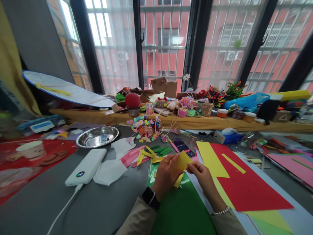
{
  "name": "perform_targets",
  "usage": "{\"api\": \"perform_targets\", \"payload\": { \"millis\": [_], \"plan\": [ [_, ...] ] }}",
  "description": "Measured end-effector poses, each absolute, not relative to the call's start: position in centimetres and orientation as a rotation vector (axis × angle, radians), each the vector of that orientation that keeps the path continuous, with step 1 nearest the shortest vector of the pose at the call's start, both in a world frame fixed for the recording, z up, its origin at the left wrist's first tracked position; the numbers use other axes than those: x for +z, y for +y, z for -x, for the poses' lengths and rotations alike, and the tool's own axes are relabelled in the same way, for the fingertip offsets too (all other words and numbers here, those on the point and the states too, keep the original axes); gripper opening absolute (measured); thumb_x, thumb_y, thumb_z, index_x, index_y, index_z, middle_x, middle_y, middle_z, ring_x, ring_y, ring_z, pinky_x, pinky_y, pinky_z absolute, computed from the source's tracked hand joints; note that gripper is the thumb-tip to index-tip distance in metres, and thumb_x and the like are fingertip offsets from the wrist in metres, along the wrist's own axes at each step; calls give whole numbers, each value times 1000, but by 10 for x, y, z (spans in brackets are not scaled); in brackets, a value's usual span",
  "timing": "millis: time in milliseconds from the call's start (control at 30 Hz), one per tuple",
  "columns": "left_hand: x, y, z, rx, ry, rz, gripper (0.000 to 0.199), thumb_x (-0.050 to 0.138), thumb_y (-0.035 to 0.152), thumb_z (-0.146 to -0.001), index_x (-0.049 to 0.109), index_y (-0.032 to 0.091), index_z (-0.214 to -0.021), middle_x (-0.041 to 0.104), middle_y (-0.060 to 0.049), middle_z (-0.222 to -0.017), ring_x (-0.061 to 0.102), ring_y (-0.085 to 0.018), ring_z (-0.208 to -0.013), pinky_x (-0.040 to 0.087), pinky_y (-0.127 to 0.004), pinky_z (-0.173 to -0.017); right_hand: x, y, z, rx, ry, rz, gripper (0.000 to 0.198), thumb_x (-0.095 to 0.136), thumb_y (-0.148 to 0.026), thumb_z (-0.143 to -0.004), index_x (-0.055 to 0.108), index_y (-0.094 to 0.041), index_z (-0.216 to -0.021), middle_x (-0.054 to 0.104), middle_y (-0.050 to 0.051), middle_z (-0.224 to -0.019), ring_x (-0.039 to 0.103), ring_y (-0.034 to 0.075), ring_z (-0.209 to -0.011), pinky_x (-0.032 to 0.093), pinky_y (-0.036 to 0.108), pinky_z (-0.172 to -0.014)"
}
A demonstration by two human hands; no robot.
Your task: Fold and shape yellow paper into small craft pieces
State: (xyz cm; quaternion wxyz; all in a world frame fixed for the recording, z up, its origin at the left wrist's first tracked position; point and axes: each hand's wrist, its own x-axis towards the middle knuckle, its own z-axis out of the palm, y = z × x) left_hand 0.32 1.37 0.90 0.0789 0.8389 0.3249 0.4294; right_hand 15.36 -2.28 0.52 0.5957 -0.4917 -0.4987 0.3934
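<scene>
A small piece of yellow paper [184,161] is held up between both hands over the desk. My left hand [166,174] is closed around its left side, the fingers behind it partly hidden. At the paper's right corner, my right hand [200,174] pinches it between thumb and fingertips. Under the hands lies a green sheet [182,209] with a glossy cover. Cut yellow strips [149,153], green strips [162,150] and pink paper [132,156] sit just beyond my left hand. A phone [183,148] lies behind the yellow paper.
To the right are a red sheet [251,186] and a yellow sheet [211,160]. On the left lie a white power bank [85,168] with a cable, a metal plate [97,137] and a paper cup [31,150]. Craft flowers [144,127] stand ahead, below a crowded windowsill.
</scene>
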Motion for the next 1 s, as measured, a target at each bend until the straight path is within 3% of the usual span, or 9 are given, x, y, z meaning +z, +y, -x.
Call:
{"api": "perform_targets", "payload": {
  "millis": [200, 367, 600, 767, 867, 1000],
  "plan": [
    [11, 10, -5, 1253, 924, -2313, 60, 56, 37, -65, 32, 20, -118, 47, -9, -108, 42, -21, -99, 37, -38, -84, 9, -24, -148, 884, -1157, 1118, 20, 56, -35, -67, 54, -15, -65, 54, -1, -59, 51, 13, -61, 39, 21, -58],
    [11, 8, -10, 1136, 740, -1928, 61, 58, 32, -65, 29, 19, -117, 49, -9, -104, 51, -17, -87, 44, -32, -75, 14, -27, -145, 852, -1179, 1130, 24, 54, -39, -67, 56, -15, -67, 55, 1, -60, 51, 14, -61, 41, 22, -57],
    [14, 8, -12, 1055, 579, -1588, 53, 57, 27, -67, 33, 19, -113, 49, -9, -103, 52, -17, -88, 45, -29, -72, 15, -27, -147, 796, -1189, 1165, 26, 50, -41, -70, 55, -15, -70, 54, 1, -62, 51, 15, -62, 42, 24, -58],
    [11, 9, -14, 1066, 569, -1584, 48, 52, 26, -71, 33, 18, -114, 49, -9, -104, 51, -18, -91, 44, -30, -75, 12, -25, -146, 794, -1215, 1112, 29, 47, -37, -71, 52, -17, -91, 55, 4, -87, 52, 19, -81, 45, 27, -67],
    [10, 7, -16, 1070, 537, -1659, 46, 49, 23, -72, 32, 18, -115, 48, -9, -107, 50, -17, -94, 43, -30, -78, 10, -24, -145, 688, -1350, 1079, 37, 48, -32, -68, 46, -18, -103, 48, 6, -105, 47, 21, -95, 42, 30, -75],
    [15, 3, -16, 1106, 527, -1790, 38, 42, 20, -76, 36, 16, -112, 48, -9, -109, 48, -17, -96, 40, -29, -82, 9, -25, -145, 470, -1428, 1174, 31, 47, -27, -68, 49, -16, -98, 53, 8, -98, 49, 22, -91, 41, 33, -77]
  ]
}}
